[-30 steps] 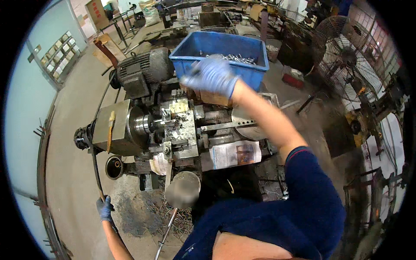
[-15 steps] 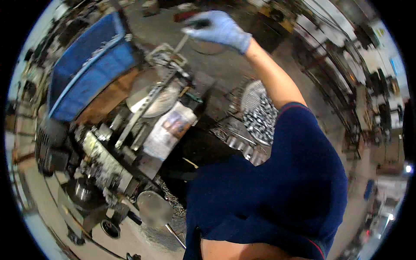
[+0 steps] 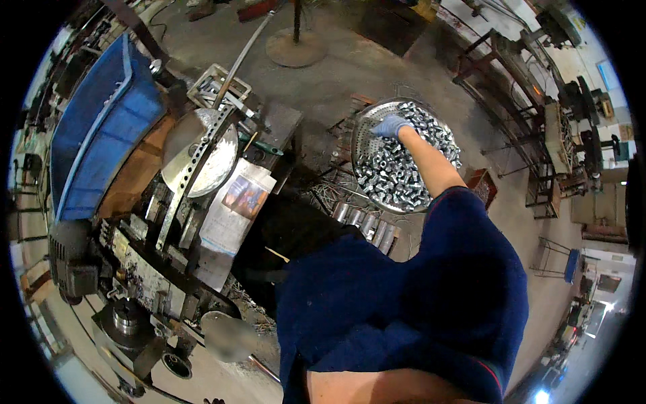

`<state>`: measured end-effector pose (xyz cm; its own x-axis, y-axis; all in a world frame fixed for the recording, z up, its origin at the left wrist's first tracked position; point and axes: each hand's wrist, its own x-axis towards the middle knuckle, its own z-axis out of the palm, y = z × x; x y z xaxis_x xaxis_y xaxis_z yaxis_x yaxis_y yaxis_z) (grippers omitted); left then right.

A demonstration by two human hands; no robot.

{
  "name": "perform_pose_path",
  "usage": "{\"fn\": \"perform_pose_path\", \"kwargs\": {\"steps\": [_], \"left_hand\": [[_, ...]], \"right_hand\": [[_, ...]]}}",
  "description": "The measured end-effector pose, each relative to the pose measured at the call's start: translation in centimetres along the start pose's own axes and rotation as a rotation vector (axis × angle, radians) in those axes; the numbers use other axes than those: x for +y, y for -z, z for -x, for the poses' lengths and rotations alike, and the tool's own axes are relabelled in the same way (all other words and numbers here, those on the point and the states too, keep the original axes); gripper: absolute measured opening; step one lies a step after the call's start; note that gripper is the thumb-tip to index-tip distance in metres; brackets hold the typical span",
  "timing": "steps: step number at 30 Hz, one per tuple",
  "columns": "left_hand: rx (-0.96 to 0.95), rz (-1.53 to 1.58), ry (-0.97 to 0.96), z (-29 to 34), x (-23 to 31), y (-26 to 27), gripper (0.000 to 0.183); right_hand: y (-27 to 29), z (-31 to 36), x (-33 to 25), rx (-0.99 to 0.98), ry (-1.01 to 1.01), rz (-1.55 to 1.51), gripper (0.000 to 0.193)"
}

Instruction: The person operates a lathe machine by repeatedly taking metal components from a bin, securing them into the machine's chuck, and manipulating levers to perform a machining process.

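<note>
My right hand, in a pale blue glove, is over a round perforated metal pan on my right. Its fingers reach toward the pan's bare far-left part and look stretched out, with nothing visibly held. Many short, shiny metal fittings are heaped in the pan, right beside the hand. The fingertips are small, so contact with a fitting is unclear. My left hand is out of view.
To my left stands a machine with a perforated bar, a long lever and a printed paper sheet. Beyond is a blue bin. Metal cylinders lie near the pan; a small tray holds parts.
My right hand has left the upper end of the lever and come down rightward to the pan of fittings. The view has shifted too.
</note>
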<state>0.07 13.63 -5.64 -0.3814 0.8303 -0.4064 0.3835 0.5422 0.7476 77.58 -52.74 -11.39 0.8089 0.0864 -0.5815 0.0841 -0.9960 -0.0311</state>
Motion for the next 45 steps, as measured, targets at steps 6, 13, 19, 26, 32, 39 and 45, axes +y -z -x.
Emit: {"fn": "perform_pose_path", "kwargs": {"steps": [6, 13, 19, 26, 32, 39, 45], "left_hand": [[-0.009, 0.035, -0.012, -0.4, -0.6, 6.2, 0.041], [0.041, -1.05, -0.636, 11.2, 4.2, 6.5, 0.056], [-0.472, -0.083, -0.941, 27.6, 16.3, -5.5, 0.035], [-1.223, 0.399, -0.593, 34.5, 18.6, -19.2, 0.041], [-1.098, 0.426, -0.635, 32.9, 17.5, -17.7, 0.033], [-0.894, 0.052, -0.847, 29.5, 17.8, -15.1, 0.034], [-0.564, -0.045, -0.919, 23.8, 15.7, -5.5, 0.038]], "right_hand": [[-3.0, -3.1, 0.4, 0.082, -0.096, -0.039, 0.063], [4.7, 4.1, -5.9, 0.269, 0.141, -0.729, 0.037], [7.7, 9.7, -25.3, 0.187, 1.114, -0.821, 0.024], [7.4, 30.5, -44.2, 0.128, 2.0, -0.61, 0.016], [5.5, 33.0, -45.6, 0.311, 2.015, -0.395, 0.016], [6.0, 34.6, -48.6, 0.099, 2.115, -0.02, 0.034], [5.9, 34.9, -58.3, 0.451, 2.022, 0.394, 0.055]]}}
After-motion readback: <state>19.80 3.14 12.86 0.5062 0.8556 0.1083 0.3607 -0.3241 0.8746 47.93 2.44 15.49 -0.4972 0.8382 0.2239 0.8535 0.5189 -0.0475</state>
